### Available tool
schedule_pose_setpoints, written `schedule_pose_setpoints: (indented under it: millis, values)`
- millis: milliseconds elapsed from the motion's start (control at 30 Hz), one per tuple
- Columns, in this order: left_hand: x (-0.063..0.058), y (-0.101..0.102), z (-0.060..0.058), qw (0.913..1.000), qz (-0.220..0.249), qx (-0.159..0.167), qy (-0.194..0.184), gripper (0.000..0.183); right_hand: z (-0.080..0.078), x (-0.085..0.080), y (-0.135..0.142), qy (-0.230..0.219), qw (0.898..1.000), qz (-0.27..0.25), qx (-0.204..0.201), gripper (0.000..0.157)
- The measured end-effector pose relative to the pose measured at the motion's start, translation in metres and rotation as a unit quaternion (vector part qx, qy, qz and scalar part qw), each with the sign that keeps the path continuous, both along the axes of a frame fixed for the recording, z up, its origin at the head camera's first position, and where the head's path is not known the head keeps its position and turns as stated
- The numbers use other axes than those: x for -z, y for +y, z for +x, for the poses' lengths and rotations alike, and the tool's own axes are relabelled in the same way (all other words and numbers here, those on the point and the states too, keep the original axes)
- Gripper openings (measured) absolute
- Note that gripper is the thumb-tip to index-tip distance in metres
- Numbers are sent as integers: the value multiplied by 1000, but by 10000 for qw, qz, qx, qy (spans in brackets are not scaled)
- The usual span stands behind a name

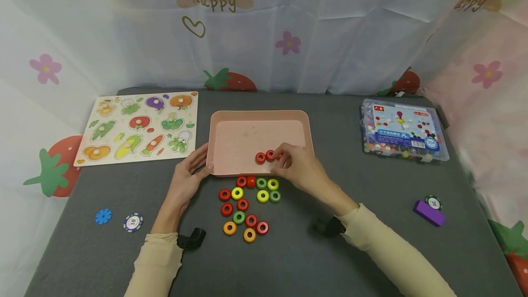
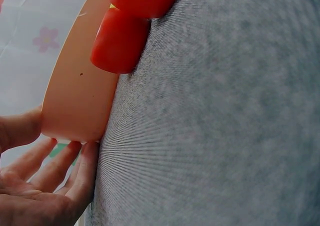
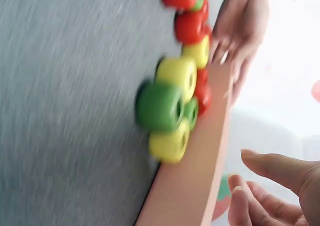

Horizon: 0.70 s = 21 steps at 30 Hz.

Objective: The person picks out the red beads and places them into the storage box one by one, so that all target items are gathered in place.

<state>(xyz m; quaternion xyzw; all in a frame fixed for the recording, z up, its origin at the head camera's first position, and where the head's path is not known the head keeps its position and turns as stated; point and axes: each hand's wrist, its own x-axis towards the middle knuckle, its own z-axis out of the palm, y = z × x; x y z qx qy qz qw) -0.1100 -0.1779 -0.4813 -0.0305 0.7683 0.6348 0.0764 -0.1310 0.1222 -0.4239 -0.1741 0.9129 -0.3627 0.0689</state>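
A pink tray [image 1: 231,141] lies on the grey table. My left hand [image 1: 190,173] rests at its near left corner, fairly straight fingers against the side and thumb at the rim; the left wrist view shows the fingertips [image 2: 89,151] touching the wall. Over the near right part of the tray is my right hand [image 1: 299,166], fingers bent down beside a red ring [image 1: 270,155]. Another red ring [image 1: 260,158] lies to its left, and a third is partly covered by the fingers. In the right wrist view, a gap shows between thumb [image 3: 270,168] and fingers, with nothing in it.
Several red, green, yellow and orange rings [image 1: 242,204] lie in front of the tray. A vegetable picture board [image 1: 123,136] is at back left, a clear plastic box [image 1: 404,129] at back right. Chips [image 1: 133,222] lie left; a purple block [image 1: 429,213] with a dark chip lies right.
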Motion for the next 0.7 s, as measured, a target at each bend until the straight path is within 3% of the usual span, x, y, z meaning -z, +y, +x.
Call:
schedule_pose_setpoints:
  millis: [200, 400, 567, 700]
  values:
    - [0, 0, 0, 10000, -2, -29, -12, 59, 20, -1, -16, 67, 9991, -106, -395, 28]
    - [0, 1, 0, 10000, -34, -54, -23, 59, 30, 18, -28, -104, 9966, 39, -812, 38]
    - [0, 2, 0, 10000, 17, -69, -30, 59, 34, 32, -32, -72, 9957, 413, -825, 52]
    - [0, 1, 0, 10000, 28, -79, -20, 59, 36, 37, -35, 13, 9955, 544, -770, 46]
